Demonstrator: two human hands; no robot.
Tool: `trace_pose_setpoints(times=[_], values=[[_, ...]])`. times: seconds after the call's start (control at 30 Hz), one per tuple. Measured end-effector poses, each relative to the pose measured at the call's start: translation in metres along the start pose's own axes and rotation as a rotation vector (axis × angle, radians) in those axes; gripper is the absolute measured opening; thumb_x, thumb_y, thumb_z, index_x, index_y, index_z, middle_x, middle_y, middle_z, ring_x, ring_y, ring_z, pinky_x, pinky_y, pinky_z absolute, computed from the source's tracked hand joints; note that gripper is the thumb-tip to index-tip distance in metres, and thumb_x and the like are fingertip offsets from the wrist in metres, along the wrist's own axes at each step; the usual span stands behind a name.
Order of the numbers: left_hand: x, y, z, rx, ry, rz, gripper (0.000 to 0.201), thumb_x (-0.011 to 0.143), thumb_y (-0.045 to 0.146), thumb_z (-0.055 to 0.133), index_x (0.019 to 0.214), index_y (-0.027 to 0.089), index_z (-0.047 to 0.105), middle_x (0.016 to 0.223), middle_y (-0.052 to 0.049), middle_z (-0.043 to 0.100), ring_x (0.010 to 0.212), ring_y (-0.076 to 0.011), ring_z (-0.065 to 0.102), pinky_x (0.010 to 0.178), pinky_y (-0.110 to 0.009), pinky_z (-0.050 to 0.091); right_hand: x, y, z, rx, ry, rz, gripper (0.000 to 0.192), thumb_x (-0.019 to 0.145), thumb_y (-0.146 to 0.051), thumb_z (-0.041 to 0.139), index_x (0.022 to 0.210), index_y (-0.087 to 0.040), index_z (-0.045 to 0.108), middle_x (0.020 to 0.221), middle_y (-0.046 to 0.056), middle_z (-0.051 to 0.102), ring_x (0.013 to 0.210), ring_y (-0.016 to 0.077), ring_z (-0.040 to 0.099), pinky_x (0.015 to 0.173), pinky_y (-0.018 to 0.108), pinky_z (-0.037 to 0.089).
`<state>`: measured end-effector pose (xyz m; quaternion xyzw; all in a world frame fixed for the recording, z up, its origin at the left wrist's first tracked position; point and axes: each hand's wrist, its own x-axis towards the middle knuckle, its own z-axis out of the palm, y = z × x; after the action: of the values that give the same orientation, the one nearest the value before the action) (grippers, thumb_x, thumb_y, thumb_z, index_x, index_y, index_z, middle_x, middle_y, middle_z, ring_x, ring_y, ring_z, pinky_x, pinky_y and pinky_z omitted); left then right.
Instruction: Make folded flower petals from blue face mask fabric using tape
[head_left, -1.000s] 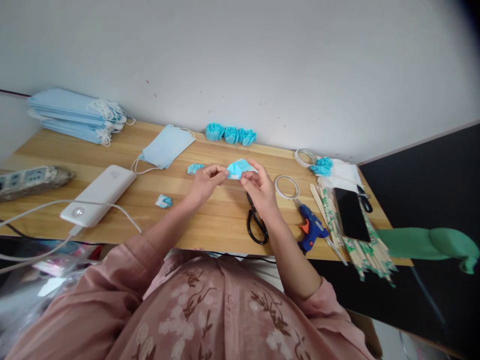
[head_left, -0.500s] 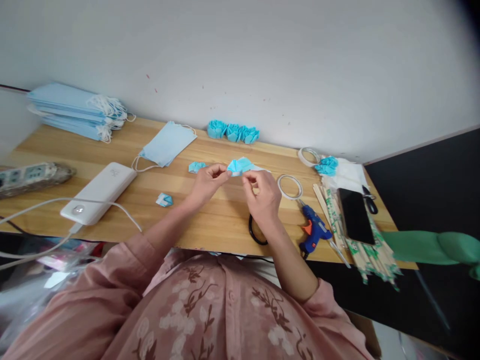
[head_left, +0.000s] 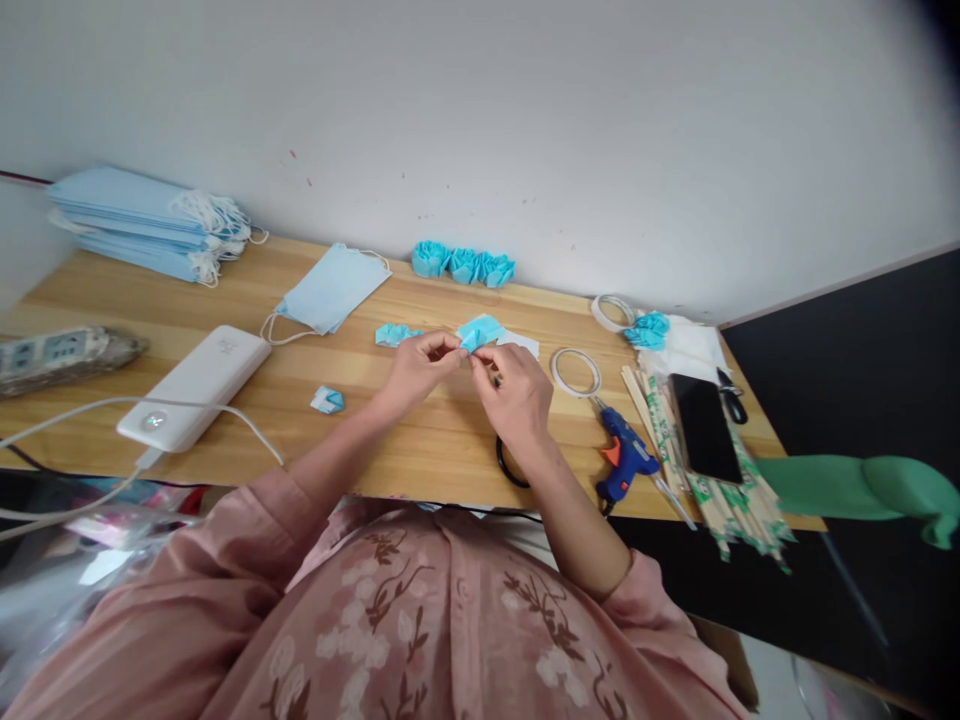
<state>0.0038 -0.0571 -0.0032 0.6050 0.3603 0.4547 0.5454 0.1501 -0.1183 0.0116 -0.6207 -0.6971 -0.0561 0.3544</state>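
A small folded blue paper piece [head_left: 470, 341] is pinched between my two hands over the middle of the table. My left hand [head_left: 420, 368] grips its left side with thumb and finger. My right hand [head_left: 517, 385] pinches it from the right, fingertips close to the left ones. Behind it lie blue sheets [head_left: 486, 326] and a white sheet [head_left: 519, 343], partly hidden by my hands. Folded blue pieces [head_left: 396, 335] rest just left of my left hand, and one more folded piece [head_left: 328, 400] lies nearer me. Several crumpled blue paper flowers [head_left: 463, 264] stand by the wall.
To the right are a tape roll [head_left: 576, 372], a blue glue gun [head_left: 626, 458], wrapped chopsticks [head_left: 724, 510], a phone [head_left: 705, 428] and green tape [head_left: 840, 487]. On the left are a power bank [head_left: 196, 388], a power strip [head_left: 64, 358] and face masks [head_left: 142, 220].
My right hand has moved left, closer to my left hand. The folded blue paper is now held smaller between both sets of fingertips. The view has shifted slightly.
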Motion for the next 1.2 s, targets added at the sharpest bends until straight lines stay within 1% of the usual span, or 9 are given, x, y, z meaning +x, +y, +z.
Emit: trace_pose_setpoints(times=[0.23,0.43,0.57,0.77,0.87,1.03,1.2], values=[[-0.0006,0.0003,-0.0002,0.037,-0.016,0.022,0.021,0.076,0.035,0.067,0.068,0.016,0.063,0.068,-0.001,0.063,0.066,-0.0115,0.052,0.066,-0.026,0.043,0.0011,-0.0011,-0.0009,0.012,-0.005,0.035,0.014,0.092,-0.027,0.058,0.086,-0.022,0.069,0.083,0.004,0.073,0.077,0.0189,0.062,0.071,0.031,0.044],[-0.0007,0.0,-0.0003,0.027,-0.019,0.013,0.02,0.076,0.034,0.066,0.068,0.017,0.063,0.069,0.0,0.062,0.066,-0.0114,0.052,0.068,-0.026,0.043,0.0004,0.0018,-0.0004,0.142,-0.043,0.083,0.015,0.091,-0.024,0.056,0.085,-0.022,0.07,0.082,0.003,0.073,0.074,0.0175,0.063,0.07,0.029,0.047],[-0.0009,-0.0001,-0.0014,0.025,-0.037,-0.005,0.02,0.077,0.035,0.067,0.07,0.016,0.064,0.07,0.0,0.063,0.068,-0.0117,0.053,0.069,-0.026,0.043,0.0011,0.0037,-0.0007,0.207,-0.056,0.105,0.016,0.091,-0.025,0.056,0.086,-0.021,0.071,0.081,0.003,0.072,0.073,0.017,0.063,0.069,0.029,0.047],[-0.0003,-0.0002,-0.0013,0.02,-0.053,0.027,0.022,0.076,0.037,0.069,0.069,0.016,0.065,0.068,0.0,0.062,0.066,-0.0118,0.052,0.069,-0.027,0.044,0.0006,0.0035,-0.0004,0.22,-0.059,0.113,0.015,0.09,-0.026,0.057,0.086,-0.021,0.071,0.081,0.003,0.072,0.072,0.0166,0.063,0.069,0.029,0.048],[-0.0003,0.0001,-0.0012,0.013,-0.055,0.017,0.023,0.077,0.038,0.069,0.069,0.017,0.065,0.068,0.0,0.061,0.065,-0.0114,0.05,0.068,-0.026,0.043,0.0006,0.0031,-0.0017,0.242,-0.073,0.117,0.017,0.09,-0.026,0.055,0.087,-0.021,0.071,0.082,0.003,0.072,0.073,0.0162,0.063,0.07,0.029,0.048],[-0.0004,0.0004,-0.0006,0.01,-0.026,-0.009,0.023,0.075,0.038,0.07,0.068,0.017,0.065,0.068,0.0,0.062,0.066,-0.0115,0.051,0.068,-0.027,0.043,0.0017,0.0041,-0.0042,0.293,-0.098,0.149,0.018,0.091,-0.026,0.054,0.088,-0.022,0.071,0.081,0.002,0.072,0.071,0.0158,0.062,0.069,0.029,0.048],[-0.0008,0.0017,-0.0005,0.002,-0.047,-0.011,0.022,0.075,0.038,0.068,0.069,0.017,0.066,0.068,0.0,0.062,0.067,-0.0119,0.051,0.069,-0.027,0.043,0.0012,0.0043,-0.0048,0.273,-0.101,0.153,0.018,0.091,-0.027,0.053,0.087,-0.022,0.07,0.08,0.002,0.072,0.07,0.0158,0.062,0.069,0.028,0.048]])
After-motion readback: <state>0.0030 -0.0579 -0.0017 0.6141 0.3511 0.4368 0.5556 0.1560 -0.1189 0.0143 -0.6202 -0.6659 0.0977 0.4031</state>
